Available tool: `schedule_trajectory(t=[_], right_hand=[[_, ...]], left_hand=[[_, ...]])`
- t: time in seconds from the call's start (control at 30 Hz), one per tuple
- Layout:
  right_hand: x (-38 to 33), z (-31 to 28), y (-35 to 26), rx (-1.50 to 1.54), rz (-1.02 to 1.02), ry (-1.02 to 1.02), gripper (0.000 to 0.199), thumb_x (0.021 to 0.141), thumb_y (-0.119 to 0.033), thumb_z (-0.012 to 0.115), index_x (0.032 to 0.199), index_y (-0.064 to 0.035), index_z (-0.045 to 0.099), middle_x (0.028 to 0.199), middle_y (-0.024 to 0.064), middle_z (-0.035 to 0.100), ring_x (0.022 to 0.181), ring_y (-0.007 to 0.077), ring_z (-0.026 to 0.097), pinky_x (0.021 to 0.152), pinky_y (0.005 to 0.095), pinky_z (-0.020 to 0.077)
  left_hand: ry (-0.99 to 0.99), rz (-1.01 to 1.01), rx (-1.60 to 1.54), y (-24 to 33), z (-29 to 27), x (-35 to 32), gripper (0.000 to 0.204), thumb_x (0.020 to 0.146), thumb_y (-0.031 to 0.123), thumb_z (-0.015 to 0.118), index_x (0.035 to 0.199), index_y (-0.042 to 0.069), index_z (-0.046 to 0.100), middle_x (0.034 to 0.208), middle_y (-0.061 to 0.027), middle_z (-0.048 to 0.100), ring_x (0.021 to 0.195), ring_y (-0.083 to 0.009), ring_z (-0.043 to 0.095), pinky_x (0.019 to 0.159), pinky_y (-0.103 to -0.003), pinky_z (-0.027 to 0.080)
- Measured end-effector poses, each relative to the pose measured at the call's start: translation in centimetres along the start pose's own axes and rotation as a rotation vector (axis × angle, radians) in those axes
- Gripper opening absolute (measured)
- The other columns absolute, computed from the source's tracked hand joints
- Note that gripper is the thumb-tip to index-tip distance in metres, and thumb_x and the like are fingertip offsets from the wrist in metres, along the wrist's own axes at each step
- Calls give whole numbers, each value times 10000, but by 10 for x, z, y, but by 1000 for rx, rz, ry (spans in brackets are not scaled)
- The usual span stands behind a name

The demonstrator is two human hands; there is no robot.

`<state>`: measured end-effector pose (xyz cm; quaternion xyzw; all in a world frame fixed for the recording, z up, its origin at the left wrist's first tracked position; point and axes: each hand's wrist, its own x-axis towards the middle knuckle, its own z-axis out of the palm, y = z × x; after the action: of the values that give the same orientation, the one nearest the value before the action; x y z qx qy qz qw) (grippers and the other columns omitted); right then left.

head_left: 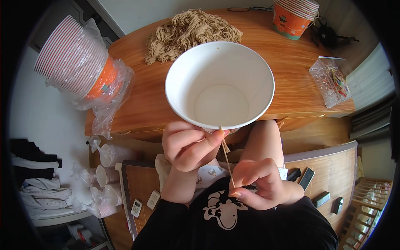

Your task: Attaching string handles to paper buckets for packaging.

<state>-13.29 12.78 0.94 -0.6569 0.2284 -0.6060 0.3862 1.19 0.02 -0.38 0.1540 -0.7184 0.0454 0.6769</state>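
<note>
A white round paper bowl [219,85] is pinched at its near rim by the left hand [187,143]. A thin tan string [227,160] is gripped by the right hand [258,183] just below. Bare wooden tabletop [291,79] is left open to the right.

One white paper bowl [219,85], one thin string [227,159] and two hands are near. Far back lie one pile of tan cord [189,31], two bowl stacks, left [75,62] and right [294,16], and one clear plastic box [331,81].

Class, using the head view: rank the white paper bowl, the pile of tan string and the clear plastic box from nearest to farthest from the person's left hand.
1. White paper bowl: the left hand grips its near rim.
2. Pile of tan string: beyond the bowl, on the table's far side.
3. Clear plastic box: far right table edge.
</note>
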Motion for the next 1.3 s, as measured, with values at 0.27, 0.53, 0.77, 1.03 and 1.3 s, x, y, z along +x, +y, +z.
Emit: schedule_trajectory(t=[0.27, 0.53, 0.77, 1.03, 1.3], right_hand=[[13, -48, -32, 336, -40, -166, 238, 891, 28, 714, 1064, 24, 550, 824, 130, 675, 683, 232, 626, 594, 329, 460], [37, -76, -40, 127, -2, 385, 173, 946, -124, 639, 1001, -23, 510, 765, 48, 523, 627, 112, 459, 588, 265, 360], [33, -85, -17, -102, 182, 51, 429, 815, -83, 828, 1191, 11, 644, 726, -41, 485, 619, 48, 374, 566, 230, 272], [40, -77, -37, -261, 98, 144, 157, 846, -25, 780, 965, 26, 691, 857, 92, 723, 835, 158, 729, 677, 243, 557], [56, -56, -37, -1125, -42, 167, 232, 714, -89, 812, 910, -104, 690, 750, 39, 665, 653, 243, 633, 621, 358, 499]], left_hand=[[258, -382, -376, -24, -17, -9, 128, 985, 137, 643, 1029, 70, 543, 1558, -200, 341, 1351, -376, 477, 1072, -509, 475], [703, -1343, -1319, -44, -52, 6, 605, 1080, 438, 365, 1599, 145, 261, 1616, -133, 325, 1472, -339, 320, 1208, -535, 239], [109, -1166, -1763, -40, -32, 7, 505, 1079, 371, 353, 1527, 138, 359, 1552, -135, 397, 1406, -316, 406, 1158, -494, 348], [-51, -1447, -1332, -24, -22, 37, 309, 1052, 153, 505, 1337, 46, 553, 1377, -116, 585, 1263, -190, 565, 1059, -352, 475], [-16, -802, -527, -14, -28, -7, 102, 964, 27, 564, 1066, 19, 568, 1000, -38, 544, 863, -84, 467, 780, -223, 369]])
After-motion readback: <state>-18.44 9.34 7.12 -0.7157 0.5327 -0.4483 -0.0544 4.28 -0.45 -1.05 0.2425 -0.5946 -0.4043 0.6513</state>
